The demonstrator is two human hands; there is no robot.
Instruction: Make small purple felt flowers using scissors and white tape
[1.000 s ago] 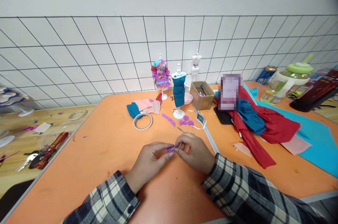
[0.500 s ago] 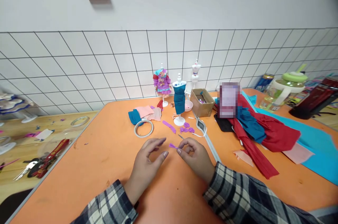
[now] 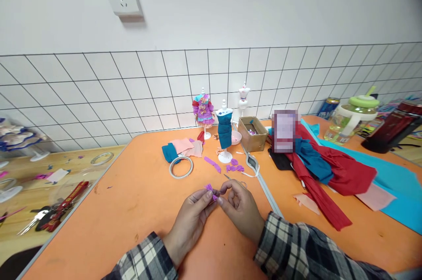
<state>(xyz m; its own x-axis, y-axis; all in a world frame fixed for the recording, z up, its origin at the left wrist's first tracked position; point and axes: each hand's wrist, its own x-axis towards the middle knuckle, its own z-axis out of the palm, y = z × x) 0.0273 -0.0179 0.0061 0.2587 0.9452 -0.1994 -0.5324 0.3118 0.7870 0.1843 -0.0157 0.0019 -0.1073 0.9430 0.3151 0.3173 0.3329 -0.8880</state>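
Both my hands meet low over the orange table (image 3: pixel 132 201), pinching a small purple fabric piece (image 3: pixel 210 189) between them. My left hand (image 3: pixel 191 223) grips its left side with thumb and fingers closed. My right hand (image 3: pixel 239 207) pinches the other end, fingers curled. Just beyond my hands lie more purple scraps (image 3: pixel 234 167), a purple strip (image 3: pixel 212 164) and a thin metal tool (image 3: pixel 227 176). A small mannequin in a teal dress (image 3: pixel 224 130) stands behind them.
A tape ring (image 3: pixel 181 167), folded teal and pink cloth (image 3: pixel 183 148), a mannequin in a purple dress (image 3: pixel 203 110), a bare white mannequin (image 3: pixel 244 94), a cardboard box (image 3: pixel 252 132), and red and teal fabric (image 3: pixel 329 165) lie farther back. A green-lidded jug (image 3: pixel 354 117) stands right; keys (image 3: pixel 49 216) lie left.
My left hand, open and apart half a second ago, has closed on the purple piece again. The view has tilted upward, showing more wall and the socket.
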